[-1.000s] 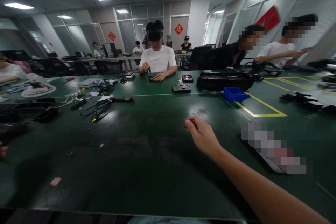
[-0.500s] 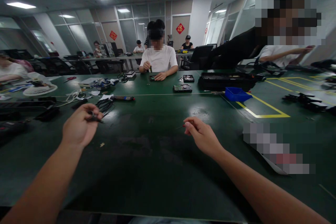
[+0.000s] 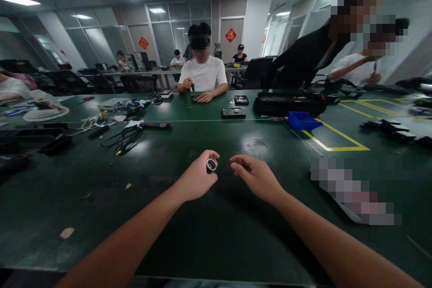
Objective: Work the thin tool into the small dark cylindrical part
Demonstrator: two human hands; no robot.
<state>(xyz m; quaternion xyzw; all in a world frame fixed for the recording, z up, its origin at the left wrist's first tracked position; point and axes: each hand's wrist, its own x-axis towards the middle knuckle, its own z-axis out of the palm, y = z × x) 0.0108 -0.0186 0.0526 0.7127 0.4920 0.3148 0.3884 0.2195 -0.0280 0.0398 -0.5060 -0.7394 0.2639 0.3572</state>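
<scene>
In the middle of the view, my left hand (image 3: 195, 177) is closed around a small cylindrical part (image 3: 211, 165) with a silvery ring-shaped rim and a dark inside. The open end of this part faces me. Just to the right, my right hand (image 3: 258, 173) pinches a slim screwdriver (image 3: 231, 167). Red shows at its fingertips, and its thin shaft points left towards the cylindrical part. Whether the shaft's tip touches the part I cannot tell. Most of the handle is hidden in my palm. Both hands are above the green table (image 3: 202, 234).
Black cables (image 3: 126, 140) and a pen-shaped electric tool (image 3: 155, 125) lie at left. A blue tray (image 3: 303, 120), a long black housing (image 3: 292, 104) and a circuit board (image 3: 233, 113) stand further back. A person (image 3: 204, 76) works opposite; another leans in at right.
My left hand has moved right from beside the cables to next to my right hand, with the cylindrical part now showing in it. My right hand has hardly moved and keeps its screwdriver.
</scene>
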